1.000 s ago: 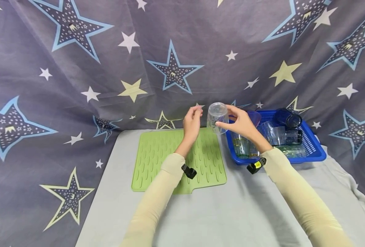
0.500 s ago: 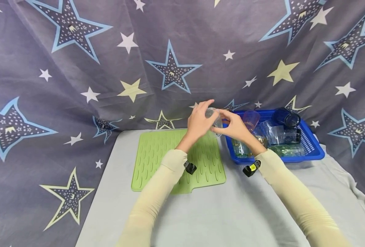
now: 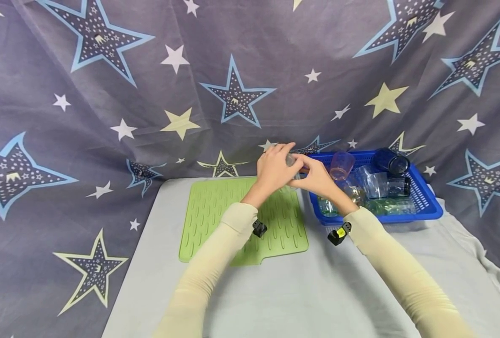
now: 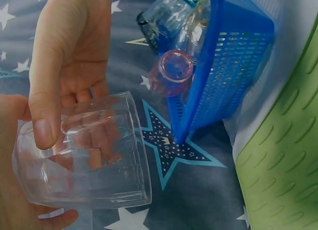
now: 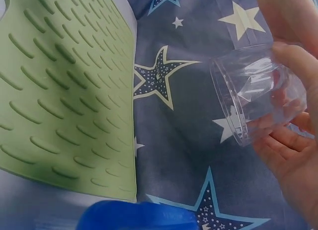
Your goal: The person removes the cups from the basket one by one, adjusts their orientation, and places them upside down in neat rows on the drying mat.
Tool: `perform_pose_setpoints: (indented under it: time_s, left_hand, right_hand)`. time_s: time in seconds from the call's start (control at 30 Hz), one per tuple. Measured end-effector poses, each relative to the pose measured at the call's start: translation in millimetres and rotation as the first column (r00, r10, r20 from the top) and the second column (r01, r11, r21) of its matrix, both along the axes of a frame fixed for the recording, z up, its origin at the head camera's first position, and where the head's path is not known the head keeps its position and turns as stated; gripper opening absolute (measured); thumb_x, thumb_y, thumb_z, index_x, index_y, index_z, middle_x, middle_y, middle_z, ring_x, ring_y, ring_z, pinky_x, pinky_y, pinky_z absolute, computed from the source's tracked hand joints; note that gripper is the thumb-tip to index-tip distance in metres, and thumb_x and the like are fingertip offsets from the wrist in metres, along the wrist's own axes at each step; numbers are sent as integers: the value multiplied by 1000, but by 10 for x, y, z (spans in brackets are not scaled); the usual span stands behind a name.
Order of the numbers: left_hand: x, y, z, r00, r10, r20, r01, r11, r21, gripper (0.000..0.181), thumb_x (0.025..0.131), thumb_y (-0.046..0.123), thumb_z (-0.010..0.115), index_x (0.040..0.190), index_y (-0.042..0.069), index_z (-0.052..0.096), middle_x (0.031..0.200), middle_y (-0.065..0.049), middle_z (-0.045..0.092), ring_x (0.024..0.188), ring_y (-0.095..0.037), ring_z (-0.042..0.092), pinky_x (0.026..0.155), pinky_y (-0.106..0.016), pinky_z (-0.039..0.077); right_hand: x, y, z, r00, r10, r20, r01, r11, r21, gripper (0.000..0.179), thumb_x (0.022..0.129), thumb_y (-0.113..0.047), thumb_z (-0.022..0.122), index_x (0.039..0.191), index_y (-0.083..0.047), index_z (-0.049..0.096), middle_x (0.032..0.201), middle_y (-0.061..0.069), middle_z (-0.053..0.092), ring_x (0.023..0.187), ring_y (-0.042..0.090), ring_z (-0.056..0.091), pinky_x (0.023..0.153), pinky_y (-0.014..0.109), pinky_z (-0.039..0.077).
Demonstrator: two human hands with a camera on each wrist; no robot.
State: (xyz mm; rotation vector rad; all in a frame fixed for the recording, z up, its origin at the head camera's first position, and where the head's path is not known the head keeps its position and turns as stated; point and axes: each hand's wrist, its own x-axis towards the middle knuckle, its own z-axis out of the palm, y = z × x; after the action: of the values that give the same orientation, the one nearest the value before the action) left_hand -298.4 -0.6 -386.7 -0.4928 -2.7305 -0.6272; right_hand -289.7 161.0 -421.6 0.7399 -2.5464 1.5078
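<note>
A clear drinking glass (image 4: 114, 183) is held upside down, its open rim toward the mat. My left hand (image 3: 272, 169) grips it from the left at its base end, hiding most of the glass in the head view. From the right, my right hand (image 3: 317, 179) holds its side, the thumb lying along the near wall in the left wrist view. In the right wrist view, the same glass (image 5: 246, 86) shows its rim and the fingers through its wall. Both hands are raised over the back right corner of the green ridged mat (image 3: 220, 216).
Right of the mat stands a blue basket (image 3: 429, 202) of glasses. Inside are a pink glass (image 3: 342, 165), a dark blue one (image 3: 389, 161) and a greenish one (image 3: 395, 206). A star-patterned cloth (image 3: 148, 94) hangs behind the white-covered table (image 3: 292, 295).
My left hand moved right and closed around the glass, which only my right hand held a second ago. The right hand shifted slightly left and down with the glass.
</note>
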Motion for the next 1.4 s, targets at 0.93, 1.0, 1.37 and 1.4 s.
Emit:
perform_pose_setpoints:
  time_s: [0.93,1.0,1.37,1.4]
  left_hand:
    - [28,-74,-140,990,4,-142,1,1000,29,37,91,31,54,108,7,76,98,-11,74,77,-29,71,68,-41,60]
    - [24,-88,-134,988,11,-151,-6,1000,30,34,91,31,55,104,8,76,95,-10,73,75,-29,71,67,-41,60]
    - [-34,-249,-136,982,29,-185,-18,998,59,35,90,30,55,102,6,77,97,-12,75,77,-31,72,69,-43,60]
    - [-41,-276,-138,982,32,-188,-21,998,63,35,90,30,56,103,5,77,97,-13,75,77,-31,72,69,-44,60]
  right_hand:
    - [-17,-100,-35,999,40,-27,-40,999,-13,68,78,-8,86,139,-1,59,136,20,64,119,34,66,99,43,56]
    - [-27,-113,-35,999,44,-22,-44,999,-5,67,79,-9,86,140,-1,58,136,20,64,120,34,66,100,43,56]
    - [-57,-214,60,996,93,6,-94,994,47,75,81,-14,85,147,-3,52,144,18,58,126,35,63,104,47,53]
    - [-60,-212,76,995,98,10,-99,994,57,76,81,-15,86,148,-4,51,146,18,57,127,35,62,105,48,52]
